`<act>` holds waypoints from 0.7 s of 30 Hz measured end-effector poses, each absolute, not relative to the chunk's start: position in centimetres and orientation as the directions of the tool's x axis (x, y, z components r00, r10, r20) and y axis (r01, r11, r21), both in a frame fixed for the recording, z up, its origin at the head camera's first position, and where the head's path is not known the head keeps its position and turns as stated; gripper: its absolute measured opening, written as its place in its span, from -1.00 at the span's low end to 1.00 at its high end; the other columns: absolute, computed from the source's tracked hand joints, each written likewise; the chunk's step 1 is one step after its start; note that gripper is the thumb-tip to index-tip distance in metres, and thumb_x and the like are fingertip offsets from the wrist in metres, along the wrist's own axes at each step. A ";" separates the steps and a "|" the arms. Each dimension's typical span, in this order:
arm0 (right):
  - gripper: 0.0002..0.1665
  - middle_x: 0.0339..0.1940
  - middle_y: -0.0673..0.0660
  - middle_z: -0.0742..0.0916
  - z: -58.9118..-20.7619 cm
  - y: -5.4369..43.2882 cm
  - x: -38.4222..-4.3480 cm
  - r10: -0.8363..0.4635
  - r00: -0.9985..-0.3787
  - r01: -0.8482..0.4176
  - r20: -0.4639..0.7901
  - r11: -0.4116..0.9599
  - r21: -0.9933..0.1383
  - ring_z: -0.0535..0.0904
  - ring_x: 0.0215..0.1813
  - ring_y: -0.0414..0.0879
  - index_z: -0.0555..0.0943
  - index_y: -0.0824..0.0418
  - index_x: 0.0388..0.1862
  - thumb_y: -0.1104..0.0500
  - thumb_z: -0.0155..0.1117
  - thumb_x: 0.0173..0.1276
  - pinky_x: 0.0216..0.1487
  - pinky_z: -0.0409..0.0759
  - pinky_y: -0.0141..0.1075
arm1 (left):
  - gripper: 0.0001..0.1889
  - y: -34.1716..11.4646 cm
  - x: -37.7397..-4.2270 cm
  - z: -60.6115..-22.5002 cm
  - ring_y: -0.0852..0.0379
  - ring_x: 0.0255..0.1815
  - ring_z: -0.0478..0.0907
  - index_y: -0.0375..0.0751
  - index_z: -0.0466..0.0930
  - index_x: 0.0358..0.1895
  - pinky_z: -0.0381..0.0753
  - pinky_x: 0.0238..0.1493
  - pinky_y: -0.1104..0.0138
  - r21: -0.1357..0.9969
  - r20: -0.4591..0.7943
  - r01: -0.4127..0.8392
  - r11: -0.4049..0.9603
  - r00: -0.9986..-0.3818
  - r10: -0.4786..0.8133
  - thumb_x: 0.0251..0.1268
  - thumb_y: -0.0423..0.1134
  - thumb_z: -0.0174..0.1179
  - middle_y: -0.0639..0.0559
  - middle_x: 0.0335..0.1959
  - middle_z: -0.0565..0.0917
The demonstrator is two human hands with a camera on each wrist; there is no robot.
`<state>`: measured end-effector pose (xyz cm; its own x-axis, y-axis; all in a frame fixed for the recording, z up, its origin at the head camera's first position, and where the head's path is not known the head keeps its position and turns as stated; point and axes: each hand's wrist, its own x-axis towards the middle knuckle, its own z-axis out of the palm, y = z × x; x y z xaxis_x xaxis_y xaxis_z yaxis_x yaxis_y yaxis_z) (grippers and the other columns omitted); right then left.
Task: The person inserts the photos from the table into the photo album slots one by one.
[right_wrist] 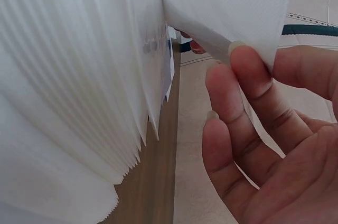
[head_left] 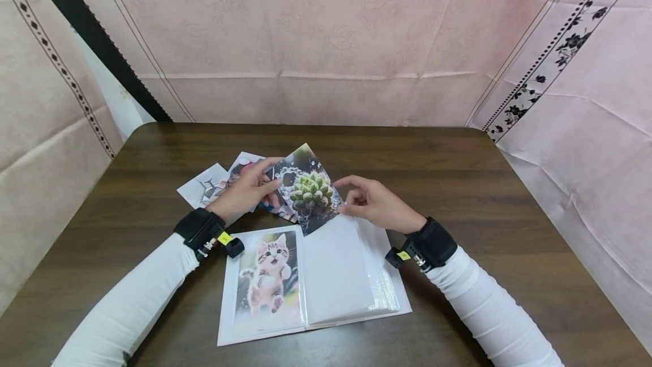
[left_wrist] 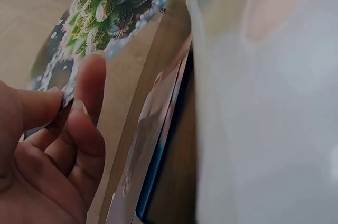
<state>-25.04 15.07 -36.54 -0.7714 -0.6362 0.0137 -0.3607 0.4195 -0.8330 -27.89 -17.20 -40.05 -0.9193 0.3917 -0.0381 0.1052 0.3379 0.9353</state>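
Note:
My left hand (head_left: pixel 251 186) pinches the left edge of a photo of a green succulent (head_left: pixel 312 190), which is tilted above the open photo album (head_left: pixel 265 335). In the left wrist view, the thumb and fingers grip that photo's edge. The photo's lower corner meets the top of a blank white pocket page (head_left: pixel 336 276); whether it is inside the pocket, I cannot tell. With thumb and fingers, my right hand (head_left: pixel 379 204) pinches the upper part of this page, close to the photo's right corner. A kitten picture (head_left: pixel 269 276) fills the album's left page.
More loose photos (head_left: pixel 204 184) lie behind and under my left hand, partly overlapping. Further album pages (right_wrist: pixel 68 76) fan out in the right wrist view. The brown wooden table (head_left: pixel 509 231) ends at a back edge before a pale cloth (head_left: pixel 326 33).

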 end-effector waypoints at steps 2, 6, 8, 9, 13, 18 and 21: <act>-0.40 -0.42 0.09 0.69 -36.6 15.0 -25.1 -0.637 -0.770 -0.362 0.013 0.421 -0.832 0.54 -0.33 0.12 0.40 0.28 0.40 0.30 0.31 0.43 -0.19 0.44 -0.32 | -0.45 -17.0 -27.9 -40.0 -0.11 -0.33 0.67 0.24 0.16 0.56 0.67 -0.20 0.24 0.942 -0.035 0.101 0.320 -0.919 0.394 0.61 -0.18 0.01 -0.23 -0.40 0.67; -0.38 -0.40 0.09 0.70 -36.7 15.0 -25.1 -0.643 -0.766 -0.370 0.015 0.422 -0.828 0.54 -0.32 0.07 0.37 0.29 0.43 0.31 0.30 0.43 -0.18 0.43 -0.33 | -0.45 -16.8 -27.9 -40.0 -0.09 -0.37 0.66 0.21 0.17 0.56 0.69 -0.20 0.24 0.944 -0.012 0.120 0.306 -0.917 0.399 0.62 -0.22 -0.01 -0.20 -0.45 0.65; -0.37 -0.39 0.10 0.71 -36.7 15.0 -25.1 -0.647 -0.763 -0.374 0.018 0.417 -0.828 0.53 -0.32 0.05 0.36 0.29 0.44 0.32 0.29 0.44 -0.18 0.42 -0.32 | -0.45 -16.7 -28.0 -40.0 -0.08 -0.38 0.66 0.19 0.17 0.56 0.70 -0.21 0.25 0.944 -0.001 0.132 0.303 -0.915 0.403 0.62 -0.23 -0.01 -0.17 -0.46 0.63; -0.37 -0.39 0.11 0.71 -36.7 15.0 -25.1 -0.648 -0.761 -0.375 0.020 0.415 -0.829 0.53 -0.32 0.04 0.36 0.30 0.44 0.32 0.29 0.44 -0.17 0.42 -0.32 | -0.46 -16.7 -28.0 -40.0 -0.08 -0.39 0.66 0.19 0.17 0.56 0.70 -0.22 0.25 0.944 0.004 0.137 0.300 -0.915 0.404 0.62 -0.24 -0.01 -0.17 -0.47 0.62; -0.33 -0.39 0.11 0.70 -36.7 15.0 -25.1 -0.650 -0.759 -0.369 0.022 0.403 -0.837 0.53 -0.32 0.04 0.32 0.27 0.48 0.31 0.28 0.44 -0.18 0.42 -0.33 | -0.45 -16.6 -28.1 -40.0 -0.10 -0.39 0.65 0.17 0.18 0.56 0.69 -0.25 0.24 0.936 0.026 0.166 0.310 -0.912 0.409 0.62 -0.25 -0.01 -0.15 -0.49 0.62; -0.18 -0.42 0.10 0.71 -36.8 15.0 -25.1 -0.657 -0.754 -0.353 0.025 0.373 -0.858 0.54 -0.31 0.11 0.18 0.21 0.59 0.33 0.29 0.43 -0.20 0.44 -0.34 | -0.42 -16.2 -28.1 -40.1 -0.17 -0.41 0.63 0.27 0.16 0.57 0.68 -0.31 0.22 0.932 0.066 0.202 0.301 -0.911 0.406 0.61 -0.26 0.01 -0.20 -0.47 0.61; -0.12 -0.43 0.11 0.71 -36.9 15.0 -25.1 -0.663 -0.748 -0.356 0.033 0.360 -0.862 0.52 -0.32 0.13 0.13 0.19 0.63 0.33 0.29 0.43 -0.21 0.45 -0.34 | -0.39 -15.9 -28.1 -40.4 -0.19 -0.41 0.62 0.33 0.11 0.58 0.66 -0.33 0.22 0.930 0.110 0.240 0.279 -0.904 0.412 0.61 -0.25 0.00 -0.23 -0.44 0.58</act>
<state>-25.14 15.05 -36.89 -0.7483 -0.6626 0.0327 -0.3564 0.3600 -0.8622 -28.06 -15.90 -40.36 -0.9045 0.4122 0.1098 0.2402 0.2793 0.9297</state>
